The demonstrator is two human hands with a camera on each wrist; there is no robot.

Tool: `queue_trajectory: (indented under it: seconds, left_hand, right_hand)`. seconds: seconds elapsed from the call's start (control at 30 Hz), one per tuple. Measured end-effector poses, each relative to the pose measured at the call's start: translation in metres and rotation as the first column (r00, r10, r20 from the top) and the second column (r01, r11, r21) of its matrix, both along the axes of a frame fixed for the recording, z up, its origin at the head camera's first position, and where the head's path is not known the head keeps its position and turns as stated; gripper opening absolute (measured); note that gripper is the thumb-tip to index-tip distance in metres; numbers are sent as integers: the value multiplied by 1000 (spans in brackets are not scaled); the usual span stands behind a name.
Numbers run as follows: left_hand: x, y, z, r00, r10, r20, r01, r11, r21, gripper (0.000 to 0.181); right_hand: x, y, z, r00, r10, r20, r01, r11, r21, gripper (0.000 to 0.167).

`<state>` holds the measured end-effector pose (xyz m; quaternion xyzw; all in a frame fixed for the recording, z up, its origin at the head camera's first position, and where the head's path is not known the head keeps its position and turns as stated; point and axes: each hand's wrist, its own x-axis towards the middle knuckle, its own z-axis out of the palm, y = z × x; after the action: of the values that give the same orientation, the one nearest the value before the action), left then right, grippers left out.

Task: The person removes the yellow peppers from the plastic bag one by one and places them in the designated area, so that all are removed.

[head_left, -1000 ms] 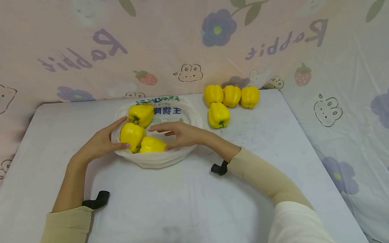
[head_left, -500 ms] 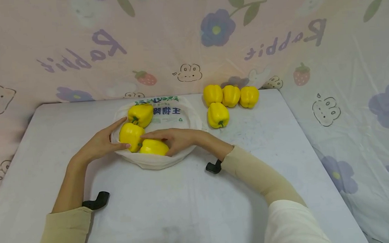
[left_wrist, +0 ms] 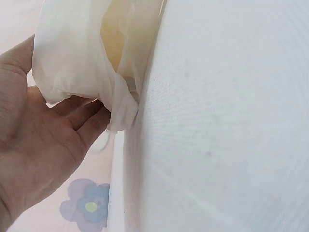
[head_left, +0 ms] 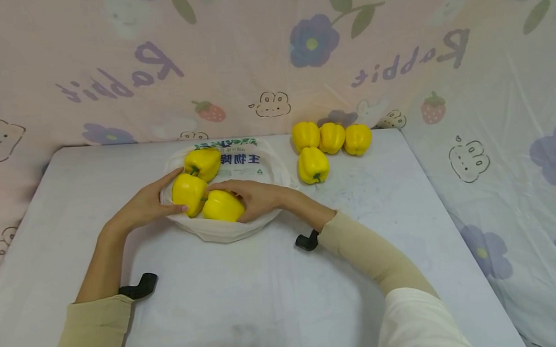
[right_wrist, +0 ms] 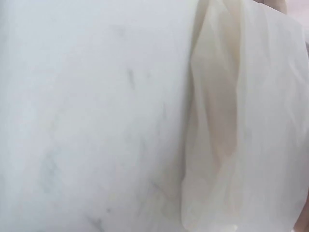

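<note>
In the head view a white plastic bag (head_left: 224, 232) lies open on the table with three yellow peppers inside. My left hand (head_left: 145, 204) grips the bag's left side, thumb over the rim beside the left pepper (head_left: 188, 194); the left wrist view has the hand (left_wrist: 46, 140) around the outside of the bag (left_wrist: 72, 53). Inside the bag, the fingers and thumb of my right hand (head_left: 258, 198) hold the front pepper (head_left: 223, 205) from its right. A third pepper (head_left: 203, 164) rests behind them. The right wrist view is mostly bag (right_wrist: 270, 121) and table.
Right of the bag, on the white table (head_left: 218, 302), a yellow pepper (head_left: 313, 165) stands in front of a row of three more, the rightmost (head_left: 358, 139) near the back edge. A patterned curtain (head_left: 234, 55) hangs behind the table.
My right hand has moved onto the front pepper and taken hold of it. That pepper has shifted slightly to the right and up. The left hand has stayed in place.
</note>
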<state>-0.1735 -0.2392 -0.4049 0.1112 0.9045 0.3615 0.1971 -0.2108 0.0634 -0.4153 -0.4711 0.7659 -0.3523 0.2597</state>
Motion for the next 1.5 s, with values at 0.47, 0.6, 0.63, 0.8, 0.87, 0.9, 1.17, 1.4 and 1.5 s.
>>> queue_trajectory:
  seconds: [0.47,0.6,0.63,0.8,0.87,0.9,1.17,1.4,1.5]
  left_hand:
    - [-2,0,0,1000,-6,4,7,1000,-4,103]
    - [-2,-1,1,1000,-8,13,8,1000,-6,104]
    - [-2,-1,1,1000,-8,14,8,1000,-5,104]
    - [-3,0,3,1000,-16,11,16,1000,7,103]
    - [-3,1,4,1000,-19,16,19,1000,12,103]
    - [-3,1,4,1000,-20,18,20,1000,18,103]
    - [-2,-1,4,999,-32,14,32,999,16,104]
    - [-3,1,5,999,-44,8,44,999,8,104]
    - [-3,1,6,999,-42,3,42,999,-8,104]
  right_hand:
    - [-2,15,17,989,-146,31,148,987,-66,99]
    - [-3,21,23,985,-171,14,171,981,-93,100]
    - [-3,23,24,984,-175,9,175,980,-97,100]
    - [-5,34,28,977,-210,-24,206,971,-120,99]
    - [-5,39,30,973,-231,-31,225,966,-127,98]
    - [-5,42,30,970,-243,-29,237,963,-130,98]
    - [-3,62,29,948,-315,36,316,933,-173,96]
    - [-2,82,35,924,-382,-4,374,907,-194,98]
    - [-3,89,39,914,-406,-17,394,896,-203,99]
